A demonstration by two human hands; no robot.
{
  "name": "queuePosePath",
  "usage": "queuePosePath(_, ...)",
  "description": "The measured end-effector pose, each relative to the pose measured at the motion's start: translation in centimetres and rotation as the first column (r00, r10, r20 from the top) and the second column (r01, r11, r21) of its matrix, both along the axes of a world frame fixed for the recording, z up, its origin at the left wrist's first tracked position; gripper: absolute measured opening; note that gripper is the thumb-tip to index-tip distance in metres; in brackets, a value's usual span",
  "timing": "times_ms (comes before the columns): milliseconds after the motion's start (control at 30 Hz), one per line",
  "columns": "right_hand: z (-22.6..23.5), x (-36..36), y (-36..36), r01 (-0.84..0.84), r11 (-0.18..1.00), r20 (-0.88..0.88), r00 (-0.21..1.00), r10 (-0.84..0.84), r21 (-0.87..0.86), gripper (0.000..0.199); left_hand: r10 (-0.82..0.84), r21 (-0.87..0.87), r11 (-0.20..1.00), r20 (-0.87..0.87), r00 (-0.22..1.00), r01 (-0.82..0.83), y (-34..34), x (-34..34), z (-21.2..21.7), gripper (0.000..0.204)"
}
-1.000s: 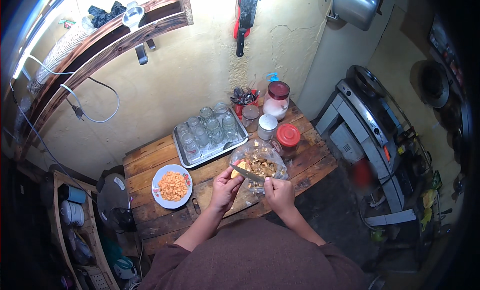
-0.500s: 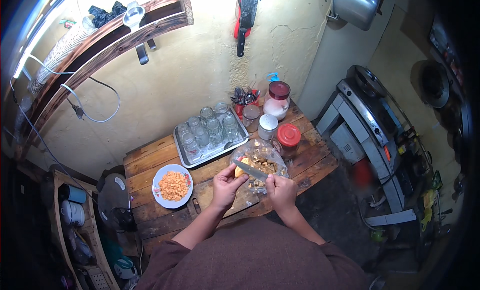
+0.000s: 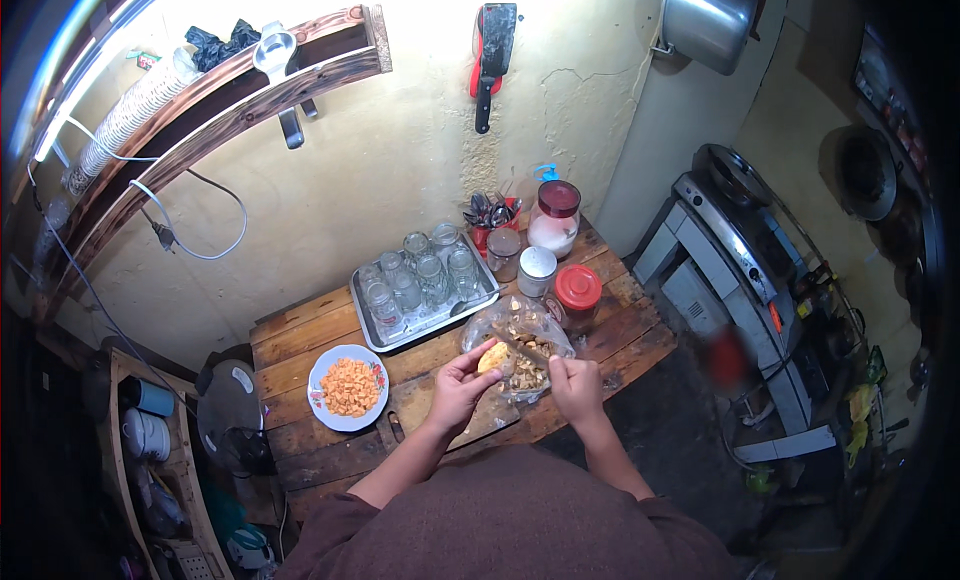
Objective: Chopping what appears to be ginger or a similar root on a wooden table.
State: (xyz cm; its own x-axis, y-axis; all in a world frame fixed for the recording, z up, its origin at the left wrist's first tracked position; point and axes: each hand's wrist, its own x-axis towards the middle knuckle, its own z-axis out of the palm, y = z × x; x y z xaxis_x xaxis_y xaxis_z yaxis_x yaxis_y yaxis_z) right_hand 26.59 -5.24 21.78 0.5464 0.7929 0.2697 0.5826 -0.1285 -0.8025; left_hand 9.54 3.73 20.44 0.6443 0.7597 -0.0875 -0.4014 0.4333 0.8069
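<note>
Between the fingertips and thumb of my left hand (image 3: 457, 392) is a yellow, potato-like piece (image 3: 493, 357). My right hand (image 3: 577, 388) is closed around the handle of a knife (image 3: 527, 353), whose blade points left toward that piece. Both hands are held over a clear plastic bag (image 3: 481, 327) filled with brown and yellowish peelings (image 3: 530, 378). Under my left forearm lies a wooden cutting board (image 3: 418, 398), partly hidden. To its left stands a white flowered plate (image 3: 318, 408) heaped with small orange cubes (image 3: 349, 387).
Behind the hands, a metal tray (image 3: 412, 337) carries several upturned glass jars (image 3: 432, 275). Lidded jars, one with a red lid (image 3: 578, 286), stand beyond the bag. A red holder with spoons (image 3: 492, 215) is near the wall. On the right is a stove (image 3: 735, 225).
The knife blade has come away from the yellow piece, down and right over the bag. My right hand has shifted slightly right and lower. The whole view has tilted a little.
</note>
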Motion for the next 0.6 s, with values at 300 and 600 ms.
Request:
queuePosePath(300,1.4,-1.7,-0.1,-0.070,0.995,0.124,0.990,0.060,0.073,0.033,0.050,-0.004,0.999,0.013,0.999,-0.050,0.0,-0.2,-0.1,0.050)
queuePosePath(600,0.1,-1.6,0.5,-0.021,1.000,0.244,0.969,0.026,-0.020,0.034,0.094,0.017,0.995,-0.011,0.996,-0.094,-0.7,0.4,-0.3,0.050)
